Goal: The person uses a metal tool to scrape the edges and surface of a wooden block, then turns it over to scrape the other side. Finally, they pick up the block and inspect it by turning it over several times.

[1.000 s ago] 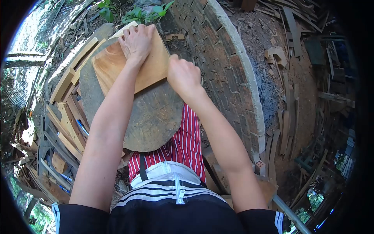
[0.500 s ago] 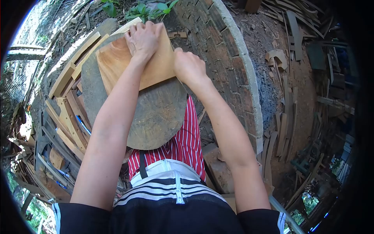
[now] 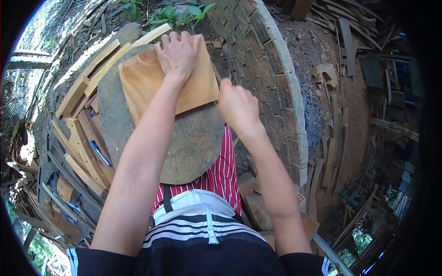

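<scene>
A flat, light-brown wooden board [image 3: 198, 87] lies on a round, worn wooden block [image 3: 189, 147] in front of the person's body. My left hand [image 3: 178, 55] presses on the board's upper part, fingers bent towards its far edge. Beside the board's right edge is my right hand [image 3: 238, 106], its fingers curled into a fist. A thin dark strip shows along that edge above the fist, but what the fist holds is hidden.
Long wooden pieces [image 3: 85, 147] are piled left of the block, with a blue pen-like object [image 3: 100, 153] among them. A curved brick wall [image 3: 276, 73] runs along the right. Beyond it lie curved wood offcuts [image 3: 334, 156]. Green plants [image 3: 175, 16] grow at the top.
My right hand has moved down and to the right, along the board's edge. The board and my left hand appear slightly further right and lower in the view.
</scene>
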### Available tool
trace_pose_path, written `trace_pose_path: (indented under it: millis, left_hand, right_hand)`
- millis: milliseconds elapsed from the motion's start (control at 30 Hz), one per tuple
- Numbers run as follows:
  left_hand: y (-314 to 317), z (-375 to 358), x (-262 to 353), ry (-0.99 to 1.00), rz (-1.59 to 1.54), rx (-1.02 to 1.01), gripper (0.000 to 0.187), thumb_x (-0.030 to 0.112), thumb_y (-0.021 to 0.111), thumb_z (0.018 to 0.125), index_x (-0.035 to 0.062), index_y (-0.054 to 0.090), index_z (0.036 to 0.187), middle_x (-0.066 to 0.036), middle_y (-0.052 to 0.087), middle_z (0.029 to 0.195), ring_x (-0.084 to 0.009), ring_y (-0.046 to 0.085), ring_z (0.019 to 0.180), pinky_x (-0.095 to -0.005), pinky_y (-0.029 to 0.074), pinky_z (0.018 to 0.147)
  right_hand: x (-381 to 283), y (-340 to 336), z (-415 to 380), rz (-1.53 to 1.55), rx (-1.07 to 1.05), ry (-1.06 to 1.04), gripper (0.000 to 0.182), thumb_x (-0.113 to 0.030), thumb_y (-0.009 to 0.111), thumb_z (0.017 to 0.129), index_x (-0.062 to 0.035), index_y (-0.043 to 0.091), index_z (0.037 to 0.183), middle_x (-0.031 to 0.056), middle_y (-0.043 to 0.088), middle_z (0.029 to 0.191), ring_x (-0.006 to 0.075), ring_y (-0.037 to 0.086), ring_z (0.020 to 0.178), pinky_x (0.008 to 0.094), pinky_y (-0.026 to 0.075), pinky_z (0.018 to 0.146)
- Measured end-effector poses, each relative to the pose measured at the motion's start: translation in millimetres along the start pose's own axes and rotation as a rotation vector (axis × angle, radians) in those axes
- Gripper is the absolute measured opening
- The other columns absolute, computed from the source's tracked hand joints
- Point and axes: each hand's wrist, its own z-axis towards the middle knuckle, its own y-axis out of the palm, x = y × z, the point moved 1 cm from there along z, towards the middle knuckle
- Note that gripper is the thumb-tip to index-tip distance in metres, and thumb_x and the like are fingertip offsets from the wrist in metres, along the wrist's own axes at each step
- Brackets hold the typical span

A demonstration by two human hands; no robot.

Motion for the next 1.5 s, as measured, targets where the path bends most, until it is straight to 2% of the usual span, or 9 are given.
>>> trace_pose_path:
  millis: [133, 267, 467, 633, 767, 1067, 1133, 1300, 1500]
  left_hand:
    - [-1, 0, 0, 0.012, 0.017, -0.009, 0.042, 0.05, 0.049, 0.093, 0.0116, 0.066, 0.096, -0.01, 0.061, 0.099, -0.027, 0.052, 0.101, -0.0438, 0.034, 0.089]
    - [-3, 3, -1, 0.012, 0.012, -0.052, 0.043, 0.051, 0.046, 0.094, 0.0132, 0.065, 0.1, -0.01, 0.061, 0.103, -0.0287, 0.051, 0.104, -0.0449, 0.034, 0.09]
    - [-1, -1, -1, -0.013, 0.024, -0.09, 0.046, 0.054, 0.043, 0.095, 0.0146, 0.065, 0.105, -0.01, 0.061, 0.106, -0.0302, 0.05, 0.107, -0.0458, 0.035, 0.09]
    - [0, 0, -4, 0.01, 0.035, -0.092, 0.046, 0.054, 0.042, 0.095, 0.0148, 0.065, 0.105, -0.01, 0.061, 0.106, -0.0301, 0.05, 0.107, -0.0461, 0.034, 0.091]
    - [3, -2, -2, 0.003, 0.005, -0.025, 0.044, 0.052, 0.045, 0.094, 0.0138, 0.066, 0.1, -0.01, 0.061, 0.104, -0.0294, 0.05, 0.106, -0.0462, 0.034, 0.092]
    - [3, 2, -3, 0.014, -0.007, -0.001, 0.042, 0.051, 0.048, 0.093, 0.0132, 0.067, 0.097, -0.01, 0.061, 0.101, -0.0286, 0.05, 0.105, -0.045, 0.034, 0.091]
    - [4, -3, -2, 0.004, 0.003, -0.01, 0.042, 0.051, 0.048, 0.093, 0.0135, 0.067, 0.098, -0.01, 0.061, 0.101, -0.0286, 0.05, 0.105, -0.0449, 0.034, 0.09]
    - [0, -1, -2, 0.019, -0.018, -0.005, 0.043, 0.051, 0.046, 0.093, 0.0128, 0.066, 0.097, -0.01, 0.061, 0.101, -0.0284, 0.05, 0.104, -0.0449, 0.033, 0.09]
    - [3, -1, -2, 0.001, -0.003, -0.011, 0.041, 0.049, 0.048, 0.093, 0.0134, 0.066, 0.097, -0.01, 0.061, 0.101, -0.0287, 0.05, 0.105, -0.046, 0.033, 0.091]
  right_hand:
    - [3, 0, -35, -0.013, -0.091, 0.103, 0.011, -0.007, 0.05, 0.084, 0.0011, 0.058, 0.088, 0.0243, 0.068, 0.076, 0.0376, 0.07, 0.075, 0.046, 0.056, 0.065]
    - [1, 24, 23, 0.051, 0.133, -0.018, 0.01, -0.006, 0.049, 0.085, 0.0011, 0.056, 0.086, 0.0234, 0.068, 0.075, 0.0385, 0.069, 0.074, 0.0463, 0.056, 0.064]
    - [9, 6, -39, 0.028, -0.085, 0.095, 0.011, -0.008, 0.047, 0.087, 0.0013, 0.05, 0.091, 0.0268, 0.066, 0.075, 0.0443, 0.067, 0.075, 0.0531, 0.054, 0.065]
    - [4, 24, 13, 0.049, 0.154, -0.072, 0.007, -0.006, 0.049, 0.084, 0.0002, 0.052, 0.087, 0.0234, 0.066, 0.07, 0.0392, 0.069, 0.07, 0.0472, 0.056, 0.059]
    - [9, 15, -46, 0.007, -0.003, 0.043, 0.007, -0.005, 0.049, 0.084, -0.0002, 0.05, 0.089, 0.0244, 0.066, 0.071, 0.0392, 0.069, 0.071, 0.0479, 0.056, 0.06]
    - [10, 16, -5, 0.131, 0.084, -0.069, 0.01, -0.007, 0.047, 0.087, 0.0004, 0.051, 0.091, 0.0267, 0.066, 0.076, 0.0436, 0.067, 0.075, 0.0529, 0.054, 0.064]
    - [10, 14, -43, 0.063, -0.109, 0.098, 0.011, -0.008, 0.047, 0.087, 0.0007, 0.051, 0.092, 0.027, 0.066, 0.077, 0.043, 0.067, 0.077, 0.0519, 0.054, 0.065]
    - [3, 24, 33, 0.122, 0.062, -0.046, 0.011, -0.007, 0.047, 0.087, 0.0021, 0.05, 0.093, 0.0299, 0.065, 0.081, 0.0444, 0.066, 0.08, 0.0537, 0.052, 0.066]
    - [12, 5, -34, 0.102, -0.107, 0.062, 0.011, -0.009, 0.046, 0.089, 0.0015, 0.05, 0.093, 0.0297, 0.064, 0.077, 0.0458, 0.066, 0.08, 0.0549, 0.052, 0.068]
